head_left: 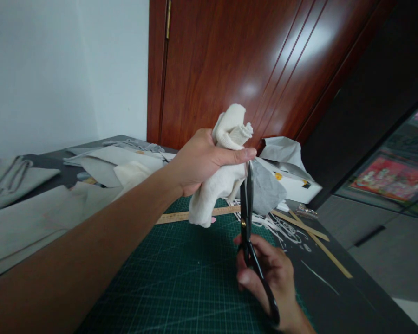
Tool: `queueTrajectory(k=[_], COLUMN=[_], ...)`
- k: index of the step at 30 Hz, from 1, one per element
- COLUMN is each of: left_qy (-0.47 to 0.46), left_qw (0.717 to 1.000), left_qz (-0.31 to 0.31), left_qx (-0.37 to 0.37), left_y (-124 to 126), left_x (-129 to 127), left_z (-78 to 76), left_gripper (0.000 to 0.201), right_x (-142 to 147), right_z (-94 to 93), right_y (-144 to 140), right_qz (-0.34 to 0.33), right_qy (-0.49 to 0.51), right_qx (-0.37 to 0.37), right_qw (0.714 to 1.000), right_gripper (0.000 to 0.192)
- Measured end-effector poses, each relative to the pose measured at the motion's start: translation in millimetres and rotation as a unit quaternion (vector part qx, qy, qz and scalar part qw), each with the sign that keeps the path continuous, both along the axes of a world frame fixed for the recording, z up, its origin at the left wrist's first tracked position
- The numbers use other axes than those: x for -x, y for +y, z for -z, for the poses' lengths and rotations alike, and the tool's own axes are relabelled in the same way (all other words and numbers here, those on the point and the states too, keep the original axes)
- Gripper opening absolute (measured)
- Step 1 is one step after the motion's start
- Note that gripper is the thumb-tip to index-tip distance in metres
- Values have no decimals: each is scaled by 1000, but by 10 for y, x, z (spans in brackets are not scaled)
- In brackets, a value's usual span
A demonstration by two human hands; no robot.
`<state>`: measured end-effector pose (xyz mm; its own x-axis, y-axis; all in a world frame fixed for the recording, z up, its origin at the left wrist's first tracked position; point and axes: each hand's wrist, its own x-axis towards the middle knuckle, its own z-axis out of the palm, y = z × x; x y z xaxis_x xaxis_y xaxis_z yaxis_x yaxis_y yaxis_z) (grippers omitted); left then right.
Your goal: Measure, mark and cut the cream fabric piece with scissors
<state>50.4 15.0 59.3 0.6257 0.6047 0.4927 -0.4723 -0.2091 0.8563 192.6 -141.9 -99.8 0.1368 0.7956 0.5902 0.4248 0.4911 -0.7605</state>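
Note:
My left hand (209, 160) is closed around a bunched piece of cream knit fabric (209, 199), raised above the green cutting mat (198, 278). Part of the fabric sticks up over the hand with a frayed edge, and part hangs below it. In my right hand (268, 273) is a pair of black scissors (246, 204), blades pointing up. The blade tips reach the fabric beside my left thumb; whether they touch it I cannot tell. The blades look nearly together. A wooden ruler (174, 217) lies across the mat behind the fabric.
Pale cloth pieces (31, 227) cover the left side of the table. At the back right are a white box (296, 183), grey cloth (267, 185), loose white cords (282, 227) and wooden strips (320, 246). A brown door (223, 60) stands behind the table.

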Motion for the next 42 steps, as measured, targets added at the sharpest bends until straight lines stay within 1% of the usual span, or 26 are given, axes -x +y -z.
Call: queueTrajectory(k=[9, 17, 24, 34, 42], left_qy=[6, 12, 4, 16, -8], left_qw=[1000, 999, 998, 998, 998], left_qz=[16, 36, 56, 44, 62], left_qx=[6, 9, 27, 31, 32], left_y=[-4, 11, -2, 31, 28], left_x=[14, 26, 21, 14, 4], left_z=[-8, -2, -6, 0, 1], left_gripper=[24, 23, 22, 19, 16], right_x=[23, 23, 35, 35, 49], right_z=[-89, -93, -100, -90, -113], right_y=[1, -13, -6, -1, -20], right_qz=[19, 22, 26, 34, 33], right_qy=[-27, -26, -28, -30, -32], right_qx=[-6, -12, -13, -21, -17], right_qw=[999, 999, 999, 999, 999], right_gripper=[35, 34, 32, 30, 27])
